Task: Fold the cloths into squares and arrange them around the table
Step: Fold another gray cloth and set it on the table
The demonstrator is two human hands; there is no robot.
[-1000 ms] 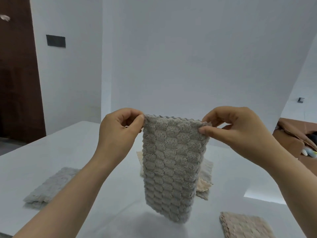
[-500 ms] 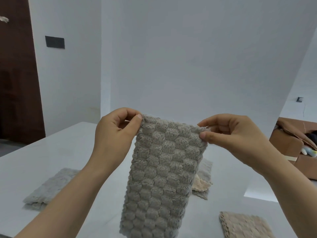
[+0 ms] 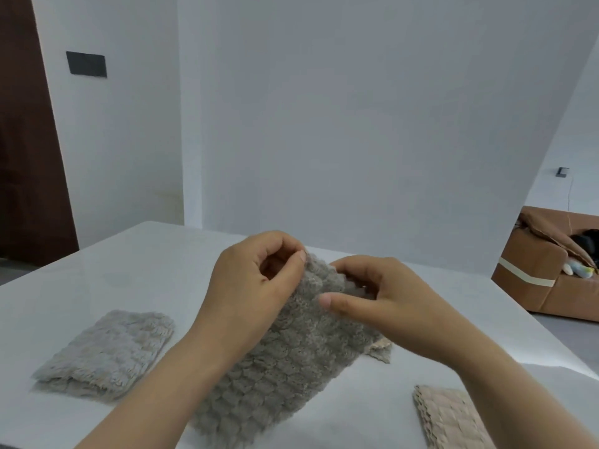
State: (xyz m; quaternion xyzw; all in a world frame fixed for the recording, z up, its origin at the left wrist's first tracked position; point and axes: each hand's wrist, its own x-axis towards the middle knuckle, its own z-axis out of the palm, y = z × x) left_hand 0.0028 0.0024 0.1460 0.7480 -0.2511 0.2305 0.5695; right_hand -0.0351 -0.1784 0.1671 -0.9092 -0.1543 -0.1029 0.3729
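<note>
— So, where is the grey cloth (image 3: pixel 285 377) at this point?

— It's a long strip over the middle of the table (image 3: pixel 129 264). Its near end lies on the surface and its far end is lifted between both hands. The left hand (image 3: pixel 256 286) pinches the far edge between thumb and forefinger. The right hand (image 3: pixel 382 303) has its fingers curled behind that same edge with the thumb laid across the front, so it is clamped on too. The two hands sit close together.

— What could go wrong from here?

— The fold, I'd say. With the grips so close, the far edge is bunched. If it's brought down like that, the corners may miss the near ones and give a skewed shape, not a square. The pile looks thick and springy, so the fold might also open again. And a loose beige cloth (image 3: pixel 379 350) pokes out under the strip's right side, so dragging the strip could pull it along.

— Anything already placed?

— A folded pale grey cloth (image 3: pixel 103 351) at the left and a folded beige cloth (image 3: pixel 450 416) at the near right, both apart from the strip.

— And compared with a second ago?

— Then the strip hung free in the air, with the hands high and well apart at its top corners. Now they are lower and drawn together, and the strip's lower part rests on the table.
</note>
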